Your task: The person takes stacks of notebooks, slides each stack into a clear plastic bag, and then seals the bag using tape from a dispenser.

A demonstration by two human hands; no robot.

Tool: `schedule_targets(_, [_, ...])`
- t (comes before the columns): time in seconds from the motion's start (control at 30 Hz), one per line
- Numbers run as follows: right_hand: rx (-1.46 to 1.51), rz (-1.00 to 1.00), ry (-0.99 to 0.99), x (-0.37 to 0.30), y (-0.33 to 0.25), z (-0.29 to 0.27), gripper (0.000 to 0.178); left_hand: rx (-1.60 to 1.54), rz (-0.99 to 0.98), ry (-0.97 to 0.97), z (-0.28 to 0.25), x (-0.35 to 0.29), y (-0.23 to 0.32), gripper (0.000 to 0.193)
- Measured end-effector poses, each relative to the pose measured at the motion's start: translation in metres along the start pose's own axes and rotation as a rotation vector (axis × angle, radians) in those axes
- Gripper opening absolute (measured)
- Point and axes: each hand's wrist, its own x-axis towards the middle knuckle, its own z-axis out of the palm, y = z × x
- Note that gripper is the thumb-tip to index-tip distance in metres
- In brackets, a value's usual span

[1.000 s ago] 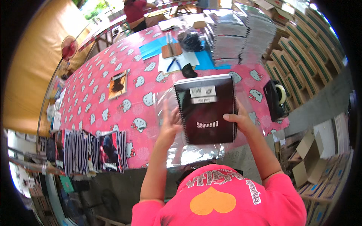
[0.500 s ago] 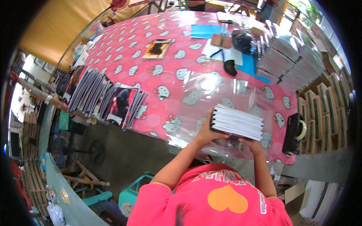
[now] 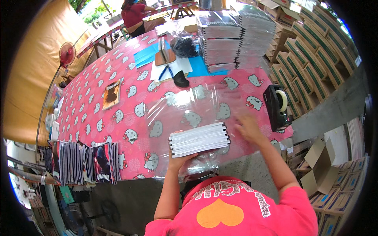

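Note:
A thick stack of bound notebooks [image 3: 199, 139] shows its white page edges, with black binding at its ends. My left hand [image 3: 181, 160] grips it at its left end, thumb along the near side and the other fingers mostly hidden. Beneath lies a clear plastic sheet [image 3: 165, 114], glossy and wrinkled. My right hand [image 3: 249, 128] is off the stack, over the table to its right. It is slightly blurred, its fingers stretched out and nothing seen in them. A black tape dispenser [image 3: 271, 108] with a pale tape roll stands just beyond it.
Tall plastic-wrapped notebook stacks [image 3: 220, 43] stand at the back. Pliers [image 3: 166, 72], a black curved piece [image 3: 181, 79] and a wooden block [image 3: 165, 57] lie nearby. A row of notebooks [image 3: 84, 161] lines the left edge. Cartons [image 3: 303, 63] fill the right. A co-worker [image 3: 136, 17] is far off.
My right hand has let go of the notebook stack and moved right, toward the tape dispenser. My left hand keeps the stack, now tilted the other way. The view has turned right.

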Motion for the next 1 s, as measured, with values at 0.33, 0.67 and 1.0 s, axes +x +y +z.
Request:
schedule_targets(0.33, [0.609,-0.155,-0.280,-0.002,-0.039,-0.008,0.088,-0.020,-0.176,-0.072,-0.003,-0.012,-0.003,0.057])
schedule_targets(0.67, [0.832,0.152,0.068,0.043,-0.101,0.010,0.082,-0.339,-0.127,-0.088,0.004,0.048,0.040,0.050])
schedule_targets(1.0, [-0.434,0.348,0.326,0.024,0.040,0.032,0.017,-0.160,-0.851,-0.208,0.010,0.110,-0.020,0.052])
